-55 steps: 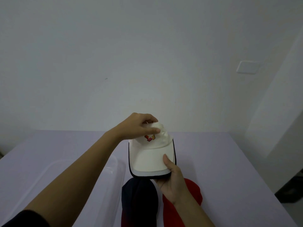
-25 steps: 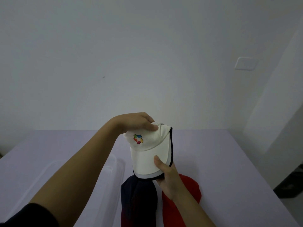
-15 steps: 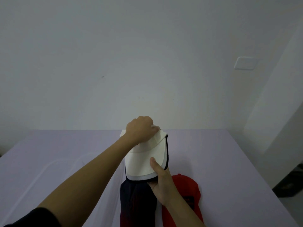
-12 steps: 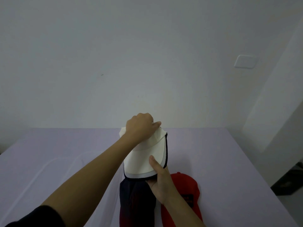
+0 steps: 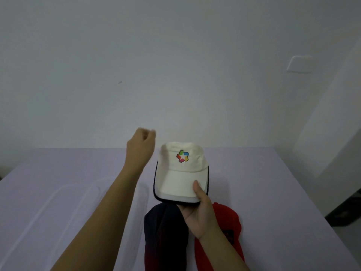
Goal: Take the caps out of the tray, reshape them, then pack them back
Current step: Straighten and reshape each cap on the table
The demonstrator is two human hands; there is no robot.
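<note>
1. Cream fabric cap with a multicoloured logo and a dark-edged brim [image 5: 181, 173] is held up off the lavender worktop [image 5: 273, 192]. Its crown points toward the wall and looks rounded and full.
2. The right hand [image 5: 199, 212] grips this cream cap at the near edge of its brim. The thumb presses on top, and the fingers are underneath, out of sight.
3. The left hand [image 5: 140, 147] hangs just left of the cream cap's crown, apart from it and blurred. Its fingers [image 5: 150, 133] are curled in and hold nothing.
4. Below the cream cap, on the near side, a navy fabric cap [image 5: 164, 231] and a red fabric cap [image 5: 226, 220] lie side by side on the worktop. The navy one is to the left.
5. Left of the cream cap sits a clear plastic tray [image 5: 64, 187]. As far as its faint outline shows, no cap lies in it.
6. Judging by this, taking the caps out looks done for the three in view. Shaping of the cream cap seems finished or nearly so. I cannot tell whether the navy and red caps have been reshaped. Packing them back into the tray is all yet to do.
</note>
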